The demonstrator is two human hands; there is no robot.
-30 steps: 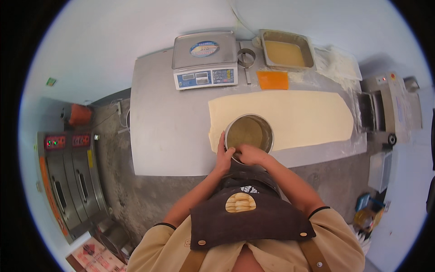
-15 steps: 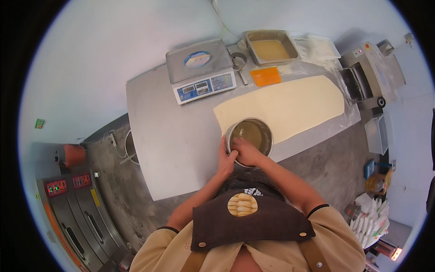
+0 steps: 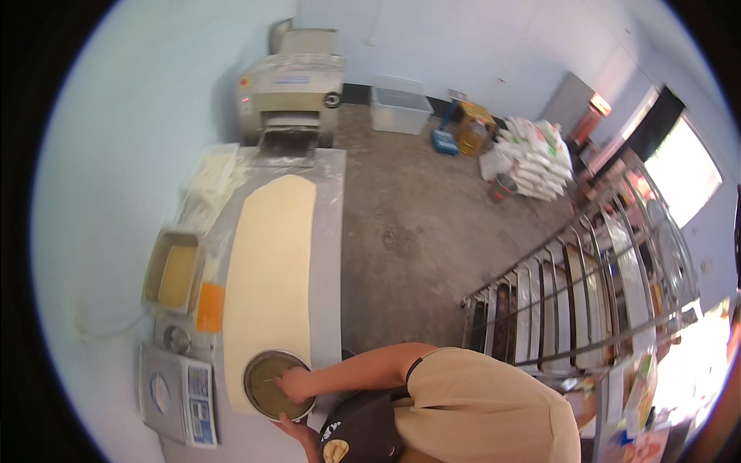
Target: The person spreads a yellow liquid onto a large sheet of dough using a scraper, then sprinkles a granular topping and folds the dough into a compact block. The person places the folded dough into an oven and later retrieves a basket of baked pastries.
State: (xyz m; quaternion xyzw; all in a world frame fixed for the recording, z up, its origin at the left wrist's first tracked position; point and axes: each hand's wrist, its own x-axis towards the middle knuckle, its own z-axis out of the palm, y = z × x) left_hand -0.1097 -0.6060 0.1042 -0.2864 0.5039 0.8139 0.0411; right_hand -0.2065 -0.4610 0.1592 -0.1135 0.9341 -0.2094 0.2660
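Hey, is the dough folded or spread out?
Spread out: the dough lies as one long flat sheet along the table, no folds visible.

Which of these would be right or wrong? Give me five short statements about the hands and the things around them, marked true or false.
1. The right hand reaches into the round metal bowl. True.
2. The left hand is deep inside the bowl too. False: it is at the bowl's outside.
3. A flat orange piece lies beside the long dough sheet. True.
4. The rectangular pan stands on top of the scale. False: it stands apart from it, on the table.
5. The white sacks are piled on the floor. True.
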